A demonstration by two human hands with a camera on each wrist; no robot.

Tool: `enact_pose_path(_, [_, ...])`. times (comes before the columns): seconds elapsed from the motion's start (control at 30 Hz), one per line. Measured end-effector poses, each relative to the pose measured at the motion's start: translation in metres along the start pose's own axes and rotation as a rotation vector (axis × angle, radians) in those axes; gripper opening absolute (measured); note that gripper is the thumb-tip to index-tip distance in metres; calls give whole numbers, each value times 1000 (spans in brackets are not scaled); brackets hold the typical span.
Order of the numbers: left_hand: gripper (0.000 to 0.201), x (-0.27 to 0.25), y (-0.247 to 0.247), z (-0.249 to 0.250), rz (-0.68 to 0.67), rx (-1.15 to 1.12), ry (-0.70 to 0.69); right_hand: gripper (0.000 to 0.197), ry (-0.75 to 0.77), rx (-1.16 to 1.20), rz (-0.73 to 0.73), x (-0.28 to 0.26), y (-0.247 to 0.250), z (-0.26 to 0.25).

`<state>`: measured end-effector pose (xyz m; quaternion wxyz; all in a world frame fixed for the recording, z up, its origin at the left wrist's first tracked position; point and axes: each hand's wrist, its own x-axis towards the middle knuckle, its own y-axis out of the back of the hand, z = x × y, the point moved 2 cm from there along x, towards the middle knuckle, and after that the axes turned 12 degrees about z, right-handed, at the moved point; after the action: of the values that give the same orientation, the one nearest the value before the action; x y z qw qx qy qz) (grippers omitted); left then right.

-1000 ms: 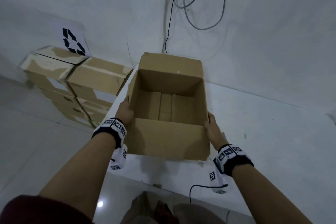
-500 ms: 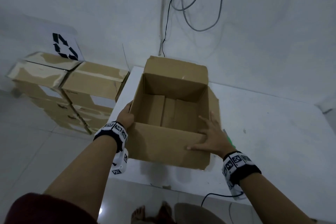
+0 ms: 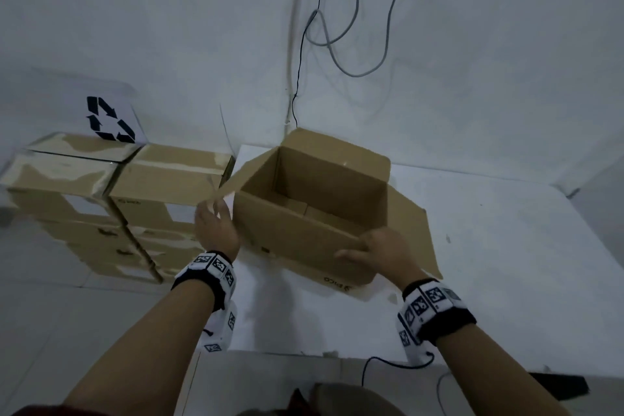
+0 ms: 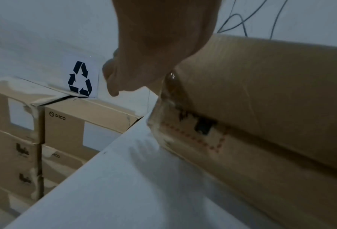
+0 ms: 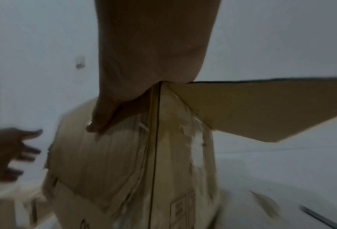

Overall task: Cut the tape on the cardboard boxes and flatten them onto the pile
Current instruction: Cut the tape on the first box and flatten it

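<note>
An open brown cardboard box [image 3: 297, 240] stands on the white table [image 3: 506, 280], turned at an angle with its flaps spread outward. My right hand [image 3: 381, 250] grips the near right corner of its rim. In the right wrist view the thumb [image 5: 97, 124] presses the box's outer face [image 5: 124, 162]. My left hand [image 3: 214, 223] hovers just left of the box with spread fingers, its fingertips at the tip of the left flap [image 3: 250, 172]. It holds nothing, as its spread fingers [image 5: 12, 153] in the right wrist view also show. No cutter is in view.
A stack of taped cardboard boxes [image 3: 101, 199] stands on the floor left of the table, below a recycling sign [image 3: 108, 118] on the wall. Cables [image 3: 337, 44] hang down the wall behind. A black cable [image 3: 381, 361] lies at the table's near edge.
The box has been turned on the table. My left hand let go of the left wall and moved out to the left flap. My right hand shifted from the right side to the near corner.
</note>
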<state>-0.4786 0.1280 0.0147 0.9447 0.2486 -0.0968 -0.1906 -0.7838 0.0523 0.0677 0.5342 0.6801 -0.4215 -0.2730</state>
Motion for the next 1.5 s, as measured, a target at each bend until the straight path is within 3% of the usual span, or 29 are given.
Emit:
enact_pose_path(0.1, [66, -7, 2, 11, -99, -23, 367, 55, -147, 289, 35, 18, 28, -23])
enact_pose_path(0.17, [80, -13, -6, 14, -272, -117, 501, 43, -274, 476, 79, 29, 39, -29])
enact_pose_path(0.23, [91, -21, -15, 15, -494, -162, 617, 62, -393, 567, 105, 38, 41, -27])
enact_pose_path(0.3, [90, -30, -20, 20, -649, -199, 705, 83, -520, 690, 126, 40, 39, -22])
enact_pose_path(0.4, [77, -46, -19, 37, -815, -328, 776, 64, -652, 863, 155, 35, 39, -14])
enact_pose_path(0.47, [45, -45, -18, 46, -762, -338, 646, 56, -703, 914, 165, 34, 38, -6])
enact_pose_path(0.5, [32, -40, -17, 49, -687, -293, 514, 58, -730, 928, 169, 32, 36, -2])
enact_pose_path(0.57, [29, -21, -16, 55, -465, -245, 420, 77, -817, 942, 155, 28, 27, 11])
enact_pose_path(0.63, [37, -3, -5, 72, -362, -348, 369, 101, -874, 923, 143, 25, 18, 22])
enact_pose_path(0.73, [48, 3, 11, 109, -459, -573, 316, 90, -837, 920, 194, 25, 15, 18])
enact_pose_path(0.8, [44, -10, 14, 141, -602, -591, 103, 70, -757, 882, 285, 27, 20, 10])
enact_pose_path(0.87, [37, -29, 0, 159, -700, -462, -169, 62, -671, 850, 380, 27, 22, 3])
enact_pose_path(0.97, [64, -56, -37, 158, -712, -205, -385, 67, -619, 860, 456, 24, 18, 5])
enact_pose_path(1.07, [100, -74, -63, 145, -583, 50, -383, 49, -532, 868, 445, 22, 17, 5])
enact_pose_path(1.1, [109, -75, -70, 139, -565, 56, -344, 53, -527, 884, 431, 19, 20, 4])
enact_pose_path(1.2, [128, -73, -84, 131, -602, -47, -270, 92, -486, 945, 351, 11, 20, 8])
enact_pose_path(1.3, [136, -63, -85, 125, -641, -166, -165, 103, -495, 833, 324, 10, 16, 11])
enact_pose_path(1.37, [134, -59, -80, 118, -639, -198, -134, 107, -541, 815, 339, 16, 14, 12])
enact_pose_path(1.43, [121, -54, -72, 112, -608, -82, -213, 114, -566, 813, 330, 21, 14, 15])
enact_pose_path(1.5, [87, -42, -54, 108, -496, 179, -390, 115, -576, 824, 310, 26, 14, 18])
